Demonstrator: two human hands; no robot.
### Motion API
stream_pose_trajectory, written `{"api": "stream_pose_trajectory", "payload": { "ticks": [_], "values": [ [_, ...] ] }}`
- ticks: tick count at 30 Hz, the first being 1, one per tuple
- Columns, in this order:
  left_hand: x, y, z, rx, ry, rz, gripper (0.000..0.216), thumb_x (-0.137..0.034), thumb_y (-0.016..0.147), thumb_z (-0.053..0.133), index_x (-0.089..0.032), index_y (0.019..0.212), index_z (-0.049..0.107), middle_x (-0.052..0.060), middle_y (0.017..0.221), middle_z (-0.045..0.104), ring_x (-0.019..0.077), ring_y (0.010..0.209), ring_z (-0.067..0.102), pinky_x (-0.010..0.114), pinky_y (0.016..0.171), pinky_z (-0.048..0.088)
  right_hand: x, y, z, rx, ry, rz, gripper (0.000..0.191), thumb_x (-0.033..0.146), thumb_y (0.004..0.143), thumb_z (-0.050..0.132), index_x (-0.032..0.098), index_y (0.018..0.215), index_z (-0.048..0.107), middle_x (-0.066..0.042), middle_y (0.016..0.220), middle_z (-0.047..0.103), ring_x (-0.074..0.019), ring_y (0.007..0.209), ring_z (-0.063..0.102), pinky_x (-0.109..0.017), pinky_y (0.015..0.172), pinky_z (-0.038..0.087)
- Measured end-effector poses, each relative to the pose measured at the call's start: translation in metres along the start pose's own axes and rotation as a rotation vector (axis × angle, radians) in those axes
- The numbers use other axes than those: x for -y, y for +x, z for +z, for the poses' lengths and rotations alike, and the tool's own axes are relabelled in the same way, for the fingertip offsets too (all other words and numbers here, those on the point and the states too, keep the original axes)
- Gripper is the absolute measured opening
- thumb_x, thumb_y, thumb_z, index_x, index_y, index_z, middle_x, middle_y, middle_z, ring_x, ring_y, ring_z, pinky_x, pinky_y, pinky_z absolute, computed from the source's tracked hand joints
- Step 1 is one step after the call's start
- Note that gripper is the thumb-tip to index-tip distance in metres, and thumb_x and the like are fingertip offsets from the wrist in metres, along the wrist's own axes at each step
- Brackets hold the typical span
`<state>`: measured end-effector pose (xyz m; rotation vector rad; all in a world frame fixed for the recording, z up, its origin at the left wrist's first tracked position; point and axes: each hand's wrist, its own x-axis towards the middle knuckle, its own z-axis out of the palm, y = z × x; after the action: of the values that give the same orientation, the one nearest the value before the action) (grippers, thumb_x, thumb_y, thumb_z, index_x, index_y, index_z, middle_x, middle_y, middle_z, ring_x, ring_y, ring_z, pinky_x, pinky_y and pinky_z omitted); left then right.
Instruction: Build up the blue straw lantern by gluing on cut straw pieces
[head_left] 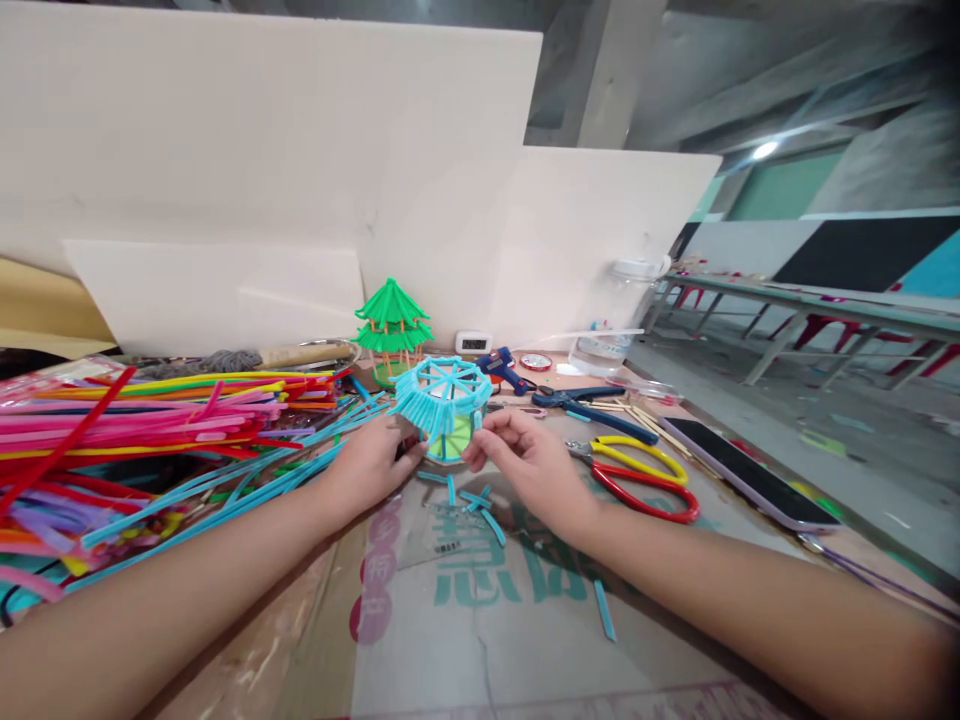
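Far left, mid-height: loose heap of stems in pink, red, yellow, orange and purple. Blue stems fan out from its lower edge toward frame centre.

Left of centre: left hand, thumb and fingers narrow, tips at the lower left side of the blue model. Fingers partly hidden; cannot tell whether they grip it or only touch.

Behind, just left of the model: green model, two-tiered roof on thin sticks.

Centre: the blue model stands upright, with a spoked, fringed blue roof over a pale green base. Below it, short blue offcuts lie scattered on the printed sheet. Above, against the white board: small clock, then blue glue gun.

Right of centre: right hand, thumb and forefinger drawn together at the model's right side; cannot tell if a piece is held between them.

Further right: dark blue pliers; below these, cutters with one yellow and one red handle. Clear bottle behind the pliers. Phone, screen dark, lies aslant at the sheet's right.
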<state>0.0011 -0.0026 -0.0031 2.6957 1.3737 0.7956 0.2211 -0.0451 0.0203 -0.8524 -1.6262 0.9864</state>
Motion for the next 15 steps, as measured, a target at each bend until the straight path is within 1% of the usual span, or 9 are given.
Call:
{"api": "stream_pose_trajectory", "payload": {
  "ticks": [5, 10, 15],
  "values": [
    [-0.0017, -0.0007, -0.0021, -0.009, 0.034, 0.005, 0.026, -0.033, 0.094, 0.047, -0.018, 0.076, 0.058, 0.005, 0.079, 0.063, 0.0207, 0.078, 0.059, 0.031, 0.069, 0.042, 0.0012, 0.0068, -0.0012, 0.003, 0.001, 0.017, 0.027, 0.045, 0.091, 0.059, 0.019, 0.081, 0.057, -0.001, 0.072, 0.069, -0.013, 0.062, 0.062, -0.028, 0.064, 0.05],
    [-0.0034, -0.0014, -0.0034, 0.007, 0.006, 0.053, 0.026, -0.031, 0.096, 0.045, -0.017, 0.084, 0.063, 0.008, 0.09, 0.067, 0.0213, 0.085, 0.061, 0.032, 0.075, 0.045, 0.0016, 0.0102, 0.002, 0.021, 0.037, 0.033, 0.031, 0.049, 0.089, 0.059, 0.02, 0.08, 0.055, 0.0, 0.069, 0.066, -0.0132, 0.059, 0.06, -0.029, 0.062, 0.049],
    [-0.0023, -0.0022, -0.0018, -0.003, 0.014, 0.053, 0.028, -0.032, 0.097, 0.045, -0.017, 0.085, 0.065, 0.009, 0.093, 0.069, 0.0221, 0.085, 0.061, 0.034, 0.076, 0.045, -0.0001, 0.0079, 0.0024, 0.015, -0.014, 0.023, 0.029, 0.046, 0.091, 0.057, 0.02, 0.078, 0.054, 0.001, 0.065, 0.063, -0.0124, 0.057, 0.057, -0.028, 0.06, 0.048]
  ]
}}
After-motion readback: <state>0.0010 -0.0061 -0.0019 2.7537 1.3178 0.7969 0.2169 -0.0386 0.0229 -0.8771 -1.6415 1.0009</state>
